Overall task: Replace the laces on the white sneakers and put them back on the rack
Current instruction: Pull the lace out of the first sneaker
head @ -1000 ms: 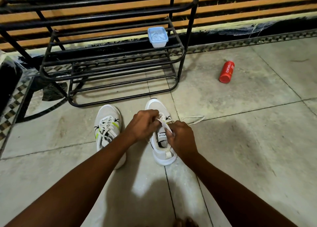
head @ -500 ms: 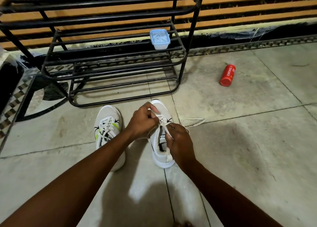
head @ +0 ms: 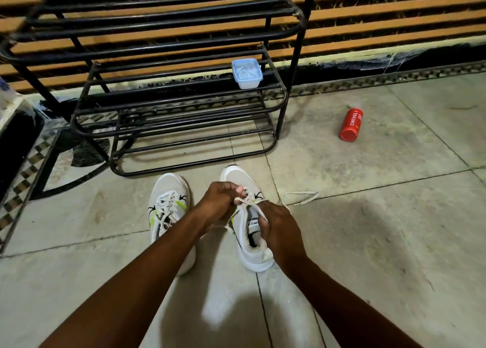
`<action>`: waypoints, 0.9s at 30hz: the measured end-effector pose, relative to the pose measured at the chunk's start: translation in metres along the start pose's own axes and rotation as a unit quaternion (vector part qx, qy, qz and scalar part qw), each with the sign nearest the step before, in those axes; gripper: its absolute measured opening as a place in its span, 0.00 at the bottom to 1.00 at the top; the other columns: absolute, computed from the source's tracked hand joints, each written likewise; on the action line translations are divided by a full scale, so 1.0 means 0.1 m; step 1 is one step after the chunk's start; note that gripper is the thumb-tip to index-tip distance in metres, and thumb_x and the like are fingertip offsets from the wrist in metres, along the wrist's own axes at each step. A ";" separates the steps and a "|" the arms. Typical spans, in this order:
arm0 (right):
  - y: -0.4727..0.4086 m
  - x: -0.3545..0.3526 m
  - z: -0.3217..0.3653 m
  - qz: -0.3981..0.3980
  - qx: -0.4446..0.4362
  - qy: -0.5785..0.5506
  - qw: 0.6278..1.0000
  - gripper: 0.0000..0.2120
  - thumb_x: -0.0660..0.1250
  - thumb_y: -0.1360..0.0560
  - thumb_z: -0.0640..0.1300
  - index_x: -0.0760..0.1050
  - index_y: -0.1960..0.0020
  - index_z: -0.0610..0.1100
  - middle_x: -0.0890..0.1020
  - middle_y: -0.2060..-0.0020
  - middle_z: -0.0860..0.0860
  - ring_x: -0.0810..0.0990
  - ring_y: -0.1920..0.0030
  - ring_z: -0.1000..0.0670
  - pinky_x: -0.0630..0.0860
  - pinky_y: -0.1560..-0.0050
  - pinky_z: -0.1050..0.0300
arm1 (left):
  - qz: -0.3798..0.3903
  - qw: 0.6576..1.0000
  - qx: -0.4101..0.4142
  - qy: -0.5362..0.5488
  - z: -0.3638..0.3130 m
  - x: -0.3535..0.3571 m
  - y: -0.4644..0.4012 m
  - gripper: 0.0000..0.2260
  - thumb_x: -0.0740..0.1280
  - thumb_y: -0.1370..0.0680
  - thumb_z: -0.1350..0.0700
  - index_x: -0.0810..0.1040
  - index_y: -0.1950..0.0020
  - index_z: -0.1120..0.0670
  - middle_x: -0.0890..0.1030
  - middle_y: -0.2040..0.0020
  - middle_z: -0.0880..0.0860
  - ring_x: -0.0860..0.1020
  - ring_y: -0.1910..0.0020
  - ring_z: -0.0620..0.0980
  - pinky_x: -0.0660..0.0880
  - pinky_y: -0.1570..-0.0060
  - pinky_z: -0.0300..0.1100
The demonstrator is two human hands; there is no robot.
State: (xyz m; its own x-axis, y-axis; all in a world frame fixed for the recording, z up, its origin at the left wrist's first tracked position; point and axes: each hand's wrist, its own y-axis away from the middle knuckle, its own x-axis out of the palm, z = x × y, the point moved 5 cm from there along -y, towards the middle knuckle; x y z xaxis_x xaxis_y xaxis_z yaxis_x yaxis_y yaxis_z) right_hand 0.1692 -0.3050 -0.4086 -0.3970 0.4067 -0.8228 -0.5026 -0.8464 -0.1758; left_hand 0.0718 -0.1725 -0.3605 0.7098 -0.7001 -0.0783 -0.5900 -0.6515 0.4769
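The rack [head: 163, 66] stands at eleven o'clock, a small tub [head: 247, 73] on its middle shelf. Below it, at nine o'clock of centre, the left sneaker [head: 168, 210] sits laced on the floor [head: 368, 242]. Just beside it the left hand [head: 217, 205] pinches the lace [head: 247, 203] over the right sneaker [head: 249, 239], fingers curled tight. The right hand [head: 278, 226] grips the same lace at the tongue, fingers curled round it. A loose lace end [head: 299, 197] trails toward three o'clock. A red bottle [head: 351, 124] lies at two o'clock.
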 end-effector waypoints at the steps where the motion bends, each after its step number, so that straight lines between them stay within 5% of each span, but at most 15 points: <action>1: 0.00 -0.02 0.00 -0.006 0.003 -0.003 1.000 0.23 0.52 0.21 0.51 0.79 0.36 0.43 0.83 0.43 0.48 0.80 0.42 0.44 0.77 0.46 0.52 | 0.027 0.999 0.003 -0.023 0.00 0.03 0.02 0.15 0.64 0.15 0.53 0.81 0.52 0.63 0.71 0.77 0.46 0.65 0.82 0.41 0.62 0.79 0.30; 5: 0.02 -0.07 0.08 -0.024 0.006 0.004 1.000 0.20 0.55 0.22 0.47 0.79 0.39 0.41 0.83 0.46 0.45 0.81 0.45 0.43 0.78 0.49 0.53 | 0.048 0.960 0.118 -0.249 -0.14 -0.01 -0.07 0.08 0.75 0.22 0.54 0.85 0.53 0.58 0.82 0.66 0.44 0.79 0.67 0.40 0.73 0.63 0.36; 9: 0.03 -0.08 0.08 -0.019 0.019 0.013 1.000 0.12 0.66 0.22 0.40 0.79 0.40 0.40 0.82 0.49 0.44 0.80 0.47 0.42 0.77 0.54 0.52 | -0.029 0.910 0.166 -0.378 -0.13 -0.03 -0.15 0.09 0.77 0.25 0.56 0.82 0.63 0.49 0.80 0.61 0.43 0.78 0.58 0.42 0.73 0.55 0.40; 11: 0.02 -0.10 0.10 -0.027 0.028 0.022 0.999 0.09 0.70 0.24 0.38 0.80 0.44 0.41 0.83 0.52 0.45 0.81 0.50 0.42 0.76 0.58 0.55 | -0.095 0.951 0.132 -0.264 -0.08 -0.07 -0.14 0.11 0.74 0.22 0.60 0.79 0.63 0.50 0.81 0.62 0.46 0.79 0.62 0.49 0.77 0.59 0.43; 13: 0.02 -0.12 0.14 -0.041 0.024 0.042 0.998 0.10 0.74 0.27 0.38 0.81 0.47 0.42 0.83 0.57 0.47 0.82 0.55 0.43 0.75 0.63 0.58 | -0.166 0.985 0.040 -0.031 0.00 -0.15 -0.13 0.08 0.67 0.18 0.61 0.77 0.57 0.56 0.84 0.60 0.53 0.75 0.74 0.48 0.72 0.72 0.38; 16: 0.00 -0.13 0.16 -0.044 0.019 0.052 0.998 0.11 0.75 0.29 0.38 0.81 0.48 0.43 0.83 0.57 0.47 0.82 0.55 0.44 0.76 0.64 0.58 | -0.217 0.968 -0.051 0.118 0.07 -0.18 -0.07 0.10 0.61 0.14 0.61 0.74 0.56 0.57 0.81 0.61 0.58 0.66 0.83 0.43 0.62 0.80 0.30; 20: -0.01 -0.12 0.17 -0.029 0.029 0.053 0.998 0.12 0.76 0.31 0.38 0.81 0.48 0.43 0.84 0.56 0.48 0.83 0.53 0.44 0.78 0.63 0.57 | -0.133 0.991 0.013 0.021 0.01 -0.13 -0.06 0.10 0.61 0.15 0.60 0.70 0.56 0.55 0.77 0.66 0.54 0.68 0.80 0.44 0.64 0.77 0.34; 23: -0.02 -0.10 0.17 -0.019 0.042 0.047 0.998 0.13 0.75 0.30 0.39 0.82 0.45 0.42 0.85 0.52 0.47 0.83 0.49 0.43 0.80 0.59 0.55 | -0.039 0.973 0.117 -0.196 -0.09 -0.12 -0.08 0.09 0.73 0.21 0.48 0.78 0.55 0.52 0.84 0.61 0.49 0.81 0.66 0.45 0.77 0.62 0.43; 27: -0.02 -0.09 0.16 -0.024 0.044 0.046 0.998 0.13 0.75 0.30 0.39 0.82 0.46 0.42 0.85 0.52 0.47 0.83 0.50 0.43 0.80 0.60 0.55 | 0.014 0.919 0.167 -0.357 -0.19 -0.08 -0.05 0.05 0.79 0.26 0.52 0.87 0.56 0.53 0.76 0.71 0.40 0.76 0.66 0.32 0.66 0.65 0.25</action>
State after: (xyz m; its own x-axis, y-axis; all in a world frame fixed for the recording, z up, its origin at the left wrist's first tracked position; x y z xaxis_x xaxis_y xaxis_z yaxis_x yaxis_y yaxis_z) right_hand 0.1614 -0.3016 -0.3916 -0.3004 0.4095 -0.8614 -0.5860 -0.7919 -0.1721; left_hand 0.0764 -0.1578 -0.3461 0.3291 -0.6535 -0.6816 -0.7746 -0.5997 0.2010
